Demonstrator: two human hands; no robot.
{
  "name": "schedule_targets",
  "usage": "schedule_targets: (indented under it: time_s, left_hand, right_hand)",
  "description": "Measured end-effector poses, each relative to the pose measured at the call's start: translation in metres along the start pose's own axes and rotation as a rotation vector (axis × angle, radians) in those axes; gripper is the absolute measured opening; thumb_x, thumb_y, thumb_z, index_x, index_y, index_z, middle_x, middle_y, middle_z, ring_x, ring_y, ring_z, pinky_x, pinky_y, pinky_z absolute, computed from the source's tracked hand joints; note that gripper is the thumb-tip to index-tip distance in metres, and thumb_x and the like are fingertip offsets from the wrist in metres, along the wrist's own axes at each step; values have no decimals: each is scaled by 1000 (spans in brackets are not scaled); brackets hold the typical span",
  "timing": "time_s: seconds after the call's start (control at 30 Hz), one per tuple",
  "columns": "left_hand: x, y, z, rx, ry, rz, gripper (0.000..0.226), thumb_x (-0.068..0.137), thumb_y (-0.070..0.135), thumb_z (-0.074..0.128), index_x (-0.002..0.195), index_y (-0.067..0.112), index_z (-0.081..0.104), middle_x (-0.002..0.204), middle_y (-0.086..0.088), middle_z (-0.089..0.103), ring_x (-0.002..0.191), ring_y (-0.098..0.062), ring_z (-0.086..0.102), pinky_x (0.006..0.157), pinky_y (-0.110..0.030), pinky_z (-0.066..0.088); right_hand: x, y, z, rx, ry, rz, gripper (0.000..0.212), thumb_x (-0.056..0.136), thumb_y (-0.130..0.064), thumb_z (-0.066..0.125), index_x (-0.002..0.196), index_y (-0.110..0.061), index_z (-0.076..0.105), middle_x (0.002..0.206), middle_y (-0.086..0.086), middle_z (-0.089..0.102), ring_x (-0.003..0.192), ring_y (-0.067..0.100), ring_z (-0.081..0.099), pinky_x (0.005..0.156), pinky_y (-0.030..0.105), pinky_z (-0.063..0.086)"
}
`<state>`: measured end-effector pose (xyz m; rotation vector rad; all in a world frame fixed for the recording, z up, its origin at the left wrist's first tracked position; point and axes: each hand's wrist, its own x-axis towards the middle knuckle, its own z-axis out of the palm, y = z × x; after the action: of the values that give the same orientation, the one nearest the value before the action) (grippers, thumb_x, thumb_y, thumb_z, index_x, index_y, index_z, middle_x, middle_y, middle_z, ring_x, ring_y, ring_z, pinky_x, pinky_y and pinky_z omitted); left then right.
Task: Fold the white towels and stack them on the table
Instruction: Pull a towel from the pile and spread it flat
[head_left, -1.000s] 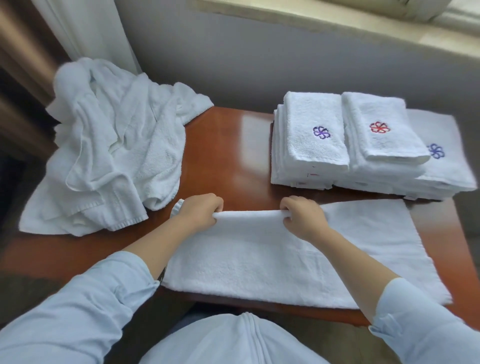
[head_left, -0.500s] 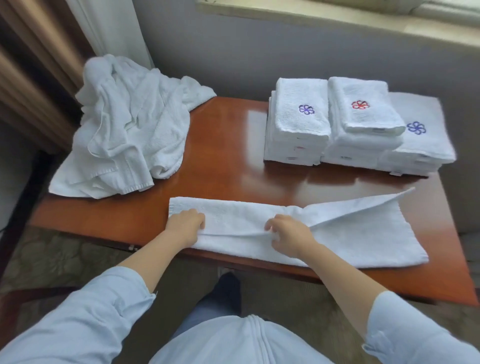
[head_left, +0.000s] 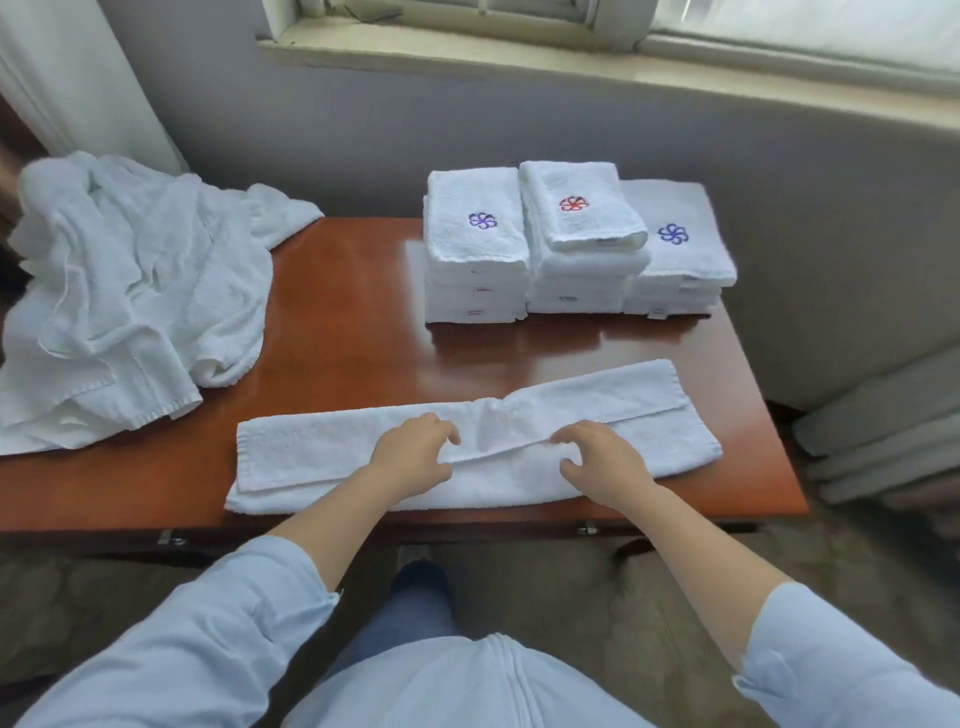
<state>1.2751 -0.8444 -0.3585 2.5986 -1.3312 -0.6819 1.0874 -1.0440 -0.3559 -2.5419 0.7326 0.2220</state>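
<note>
Hands sit nearest, side by side on the long towel (head_left: 311, 447); left hand (head_left: 415, 452) and right hand (head_left: 602, 457) each have curled fingers and thumb pinching the folded flap's edge near its middle. The towel runs along the front edge of the table (head_left: 353, 332), almost corner to corner; past it there's a bare strip of wood. The crumpled heap (head_left: 130, 291) spills over the left edge. Three folded stacks (head_left: 571, 270) sit at the far right by the wall, embroidered with a purple flower (head_left: 482, 220), a red flower (head_left: 573, 203) and a blue flower (head_left: 673, 233); the side tags (head_left: 475, 312) are too small to read.
</note>
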Motion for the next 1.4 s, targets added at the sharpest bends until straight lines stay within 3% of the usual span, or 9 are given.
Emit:
schedule_targets:
  time_s: [0.17,0.37,0.5,0.63,0.73,0.87,1.0,1.17,1.4]
  left_hand:
    - [37,57,6,-15,10,176,34,86,29,66,119,31,59,122,10,56,108,-11,55,71,-24,44]
    - [96,105,20,30,-62,315,39,86,31,63,125,29,56,122,8,53,114,-13,52,83,-30,46]
    - [128,126,31,144,-131,337,46,83,26,61,128,26,49,120,4,50,108,-18,52,78,-31,42]
    - [140,135,38,185,-164,316,42,79,15,58,119,21,46,113,1,50,99,-22,52,71,-34,40]
    - [146,135,38,178,-155,304,39,81,11,53,118,21,48,112,2,53,99,-22,53,68,-33,37]
    - [149,139,34,129,-153,235,28,85,17,50,113,22,55,111,4,58,98,-19,56,72,-32,43]
    - [150,143,29,88,-149,158,25,88,16,49,109,23,59,108,6,62,97,-18,59,72,-30,46]
    - [150,150,5,-101,-28,-55,12,86,25,55,95,31,58,98,10,57,88,-16,56,65,-28,36]
    - [125,170,-19,-204,197,-225,6,79,25,56,76,31,56,85,11,57,75,-10,55,54,-26,34]
  right_hand:
    - [-11,39,-16,26,37,113,36,90,-22,59,126,-26,60,132,-7,57,126,13,46,101,32,44]
    - [6,79,-34,23,34,221,45,91,-19,59,135,-25,54,140,-5,52,131,15,43,105,33,41]
    - [26,105,-44,-45,-5,203,52,89,-12,55,140,-23,51,146,-7,46,136,12,39,106,27,37]
    - [45,121,-49,-201,-25,122,47,84,-7,52,129,-22,56,129,-5,52,120,17,49,85,28,43]
    - [59,128,-48,-312,-33,72,42,83,-9,52,123,-23,55,119,-3,50,104,19,49,70,29,36]
    - [74,136,-52,-465,-41,9,37,84,-6,44,116,-20,57,110,-2,53,95,22,50,65,30,26]
    - [79,145,-64,-449,-9,-15,28,86,-4,43,102,-17,62,101,0,59,90,24,53,67,30,21]
    - [85,144,-110,-159,188,-40,24,85,-2,51,98,-10,69,96,8,59,81,35,55,63,37,39]
    - [74,143,-157,-127,239,-267,21,85,-6,56,97,-14,72,95,3,61,81,28,58,62,34,41]
